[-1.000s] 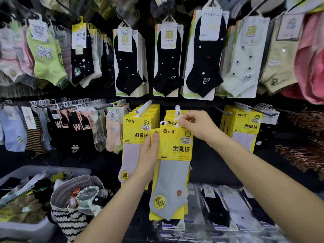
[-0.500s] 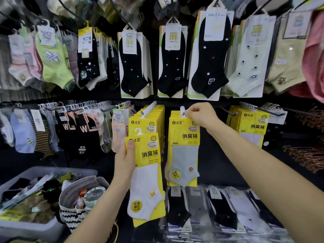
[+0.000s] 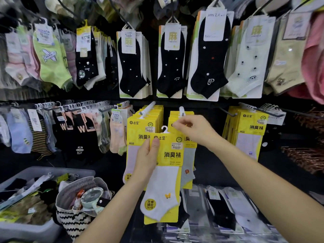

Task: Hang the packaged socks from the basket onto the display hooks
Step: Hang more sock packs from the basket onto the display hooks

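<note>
Left grip (image 3: 149,156): clasps white-sock pack (image 3: 163,183), thumb on its front.
Right grip (image 3: 194,130): fingertips pinched atop hung packs (image 3: 189,155); hold unclear.
White-sock pack: before the hung packs, below the hook (image 3: 181,111).

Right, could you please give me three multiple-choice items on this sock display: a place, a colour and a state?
1. Where is the zigzag bag? A) lower left, beside the grey bin B) on the top row C) at far right
2. The sock in the pack held by the left hand is: A) black B) pink C) white
3. That pack's hanger is: A) free of the pegs B) on a peg C) hidden
A, it stands by the bin; C, its fabric is plainly white; A, the hanger sits below both pegs, touching neither.
</note>
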{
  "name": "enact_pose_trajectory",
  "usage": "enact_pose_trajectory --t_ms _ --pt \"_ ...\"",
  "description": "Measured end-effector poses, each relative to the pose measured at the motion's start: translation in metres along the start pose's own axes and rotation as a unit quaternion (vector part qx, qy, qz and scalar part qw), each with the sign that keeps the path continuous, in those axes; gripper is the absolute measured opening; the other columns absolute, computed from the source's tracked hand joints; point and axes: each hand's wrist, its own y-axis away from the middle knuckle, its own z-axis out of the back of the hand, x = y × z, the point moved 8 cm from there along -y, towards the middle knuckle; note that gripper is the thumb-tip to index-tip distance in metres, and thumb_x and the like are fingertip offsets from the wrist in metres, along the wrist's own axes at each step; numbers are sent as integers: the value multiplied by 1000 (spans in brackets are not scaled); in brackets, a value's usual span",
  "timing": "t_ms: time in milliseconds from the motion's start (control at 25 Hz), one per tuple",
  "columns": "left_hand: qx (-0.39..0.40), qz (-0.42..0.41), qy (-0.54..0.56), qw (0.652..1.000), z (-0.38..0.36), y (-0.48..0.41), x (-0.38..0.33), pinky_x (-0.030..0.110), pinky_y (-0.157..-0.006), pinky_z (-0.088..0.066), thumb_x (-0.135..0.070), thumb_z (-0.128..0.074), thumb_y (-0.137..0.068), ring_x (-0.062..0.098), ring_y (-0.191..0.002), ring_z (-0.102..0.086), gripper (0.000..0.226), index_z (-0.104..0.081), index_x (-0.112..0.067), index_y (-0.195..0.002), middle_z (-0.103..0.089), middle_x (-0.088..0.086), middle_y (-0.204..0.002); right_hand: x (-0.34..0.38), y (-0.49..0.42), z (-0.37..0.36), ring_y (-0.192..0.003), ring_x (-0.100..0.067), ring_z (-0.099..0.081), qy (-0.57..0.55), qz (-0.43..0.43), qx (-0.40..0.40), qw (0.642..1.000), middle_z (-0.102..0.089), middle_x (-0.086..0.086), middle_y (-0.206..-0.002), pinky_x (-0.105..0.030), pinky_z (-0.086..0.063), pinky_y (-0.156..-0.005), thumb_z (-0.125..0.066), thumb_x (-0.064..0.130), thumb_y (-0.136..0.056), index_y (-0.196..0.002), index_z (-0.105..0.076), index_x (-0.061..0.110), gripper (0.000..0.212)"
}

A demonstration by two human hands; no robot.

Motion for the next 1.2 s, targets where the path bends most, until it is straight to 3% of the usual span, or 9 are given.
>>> enact_pose_trajectory --t_ms 80,200,360,560,760,920,1000,1200 --pt "25 -6 5 1000 -14 1 0 38 -74 -55 -26 -41 -99 12 -82 -64 24 -59 -14 -88 -66 -1 -86 -1 4 -10 -79 -3 -58 -29 -10 62 998 -64 13 -81 -20 -48 -73 -65 27 -86 -86 -72 17 12" --pt "44 -10 3 999 -26 -1 -1 20 -61 -53 -25 -42 -99 -1 -68 -62 23 -58 -18 -84 -65 -11 -75 -5 2 1 -73 2 -59 -64 -21 52 996 -65 14 -77 -10 -47 -66 -65 21 -86 -83 -73 18 9" --pt "70 -23 -17 997 -39 0 -6 9 -50 -42 -22 -41 -99 -9 -55 -54 26 -52 -18 -76 -60 -20 -58 -5 -2 10 -73 -7 -62 -61 -19 73 995 -67 2 -75 -31 -53 -80 -65 15 -86 -79 -67 20 9" --pt "56 1 12 998 -42 0 -2 25 -61 -51 -27 -42 -98 7 -69 -60 23 -56 -18 -82 -63 -6 -75 -3 -3 14 -75 -15 -65 -58 -19 73 995 -68 0 -71 -34 -54 -80 -64 12 -86 -77 -65 18 10" --pt "60 19 22 998 -44 -1 0 42 -73 -53 -29 -42 -98 20 -81 -60 23 -58 -18 -85 -63 7 -88 -7 -3 16 -70 -6 -64 -42 -24 66 997 -66 7 -68 -18 -52 -70 -62 12 -87 -77 -63 19 13" --pt "42 20 14 999 -43 -6 2 17 -64 -52 -28 -46 -97 2 -75 -62 16 -57 -18 -89 -64 -4 -87 -9 -7 21 -75 -10 -66 -24 -29 56 998 -66 7 -69 -21 -52 -72 -65 12 -85 -74 -64 22 15" --pt "4 3 -6 1000 -38 -11 -2 6 -65 -47 -23 -51 -95 -2 -83 -59 8 -53 -17 -101 -60 -7 -96 -10 -16 30 -75 -10 -65 -11 -34 15 999 -66 9 -68 -24 -51 -73 -64 13 -85 -73 -63 24 16" --pt "-25 -12 -23 999 -38 -20 -8 1 -72 -44 -12 -54 -93 -2 -96 -52 29 -45 -16 -119 -51 -13 -107 -11 -41 32 -71 -2 -59 11 -49 -25 998 -64 11 -70 -17 -41 -59 -61 15 -87 -71 -62 27 20"
